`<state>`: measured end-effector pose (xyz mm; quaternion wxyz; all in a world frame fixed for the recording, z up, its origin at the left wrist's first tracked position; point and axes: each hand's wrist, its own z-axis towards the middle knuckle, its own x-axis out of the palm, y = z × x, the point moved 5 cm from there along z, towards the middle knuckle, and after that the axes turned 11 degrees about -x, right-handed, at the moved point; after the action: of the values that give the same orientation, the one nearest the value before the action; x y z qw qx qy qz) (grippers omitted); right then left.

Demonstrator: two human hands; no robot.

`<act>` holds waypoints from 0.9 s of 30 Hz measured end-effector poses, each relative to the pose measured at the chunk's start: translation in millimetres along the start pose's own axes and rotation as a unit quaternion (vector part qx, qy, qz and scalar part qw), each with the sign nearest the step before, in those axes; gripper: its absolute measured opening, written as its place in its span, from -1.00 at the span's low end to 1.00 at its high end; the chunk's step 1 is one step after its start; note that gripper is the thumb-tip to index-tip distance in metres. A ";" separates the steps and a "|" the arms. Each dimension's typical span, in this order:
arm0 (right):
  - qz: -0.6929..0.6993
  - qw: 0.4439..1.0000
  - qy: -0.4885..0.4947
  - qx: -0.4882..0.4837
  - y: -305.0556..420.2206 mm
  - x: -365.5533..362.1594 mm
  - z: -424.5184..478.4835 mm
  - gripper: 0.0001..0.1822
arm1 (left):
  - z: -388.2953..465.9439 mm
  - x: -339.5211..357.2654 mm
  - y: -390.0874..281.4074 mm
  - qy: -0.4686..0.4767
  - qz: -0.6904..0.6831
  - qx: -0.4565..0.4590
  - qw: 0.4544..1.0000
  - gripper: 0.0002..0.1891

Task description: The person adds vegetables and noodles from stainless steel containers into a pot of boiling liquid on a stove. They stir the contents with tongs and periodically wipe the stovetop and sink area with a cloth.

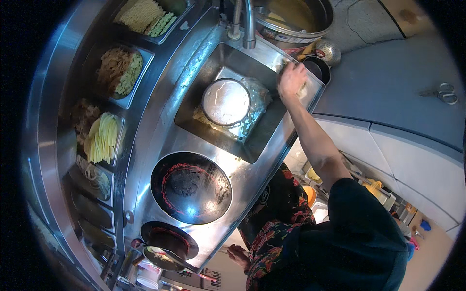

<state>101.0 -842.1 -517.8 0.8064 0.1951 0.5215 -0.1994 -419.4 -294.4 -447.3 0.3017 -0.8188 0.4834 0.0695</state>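
Observation:
My right hand [292, 80] is over the counter's corner beside the steel sink [262, 142], its fingers bent down and blurred. Pale material [302, 91] shows beside and partly under it; whether the fingers grip it I cannot tell. In the sink a round metal pot or lid [226, 102] lies over a clear plastic bag [256, 94] and some wet scraps. My left hand [239, 255] hangs low by my floral apron [271, 232], off the counter's edge, fingers loosely bent with nothing visible in them.
A black wok [191, 189] and a smaller pan [169, 236] sit along the counter. The faucet [249, 29] overhangs the sink's far side near a large pot [291, 22]. Food trays [103, 134] line the left. Scissors [446, 94] lie on a grey surface [386, 80].

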 end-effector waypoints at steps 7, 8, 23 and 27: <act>0.272 0.875 0.085 -0.391 139.7 -16.4 38.1 -0.81 | -4.7 36.8 -63.9 0.109 0.120 0.135 0.977 -0.57; 0.308 0.857 0.043 -0.411 133.7 -27.7 30.6 -0.84 | -1.9 23.3 -60.0 0.098 0.094 0.119 0.984 -0.57; 0.196 0.951 -0.043 -0.234 136.2 42.6 66.6 -0.82 | 18.3 6.1 -0.1 0.118 0.007 -0.002 0.993 -0.51; 0.146 0.904 0.036 -0.401 116.0 12.6 46.2 -0.73 | 2.5 24.0 -16.9 0.047 0.079 0.035 0.995 -0.56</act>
<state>201.9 -769.8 -499.5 0.8171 -0.0634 0.5519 0.1540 -392.3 -305.0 -451.8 0.3005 -0.7694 0.5624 0.0381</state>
